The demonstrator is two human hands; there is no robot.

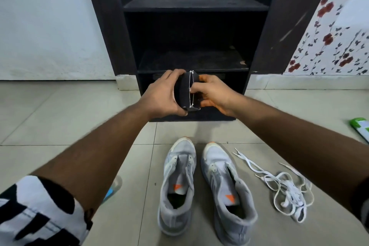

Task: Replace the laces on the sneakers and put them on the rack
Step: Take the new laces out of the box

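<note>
Grey sneakers sit side by side on the tiled floor (60, 110), near the person. The left sneaker (178, 183) and the right sneaker (227, 191) both point their toes at the far rack, and neither has laces in it. A heap of white laces (287, 187) lies on the floor just to the right of the right sneaker, all tangled up.

Both arms reach out far in front. The left hand (161, 94) wraps its curled fingers around a small black pouch (185, 91) with white stitching. The right hand (213, 94) pinches the pouch from the other side, with its fingertips at the opening. The pouch is held up in the air in front of the bottom of the black rack (193, 26). The rack stands far away against the dark wall, and its shelves hold no shoes.

A green thing (360, 126) lies at the right edge of the floor.
</note>
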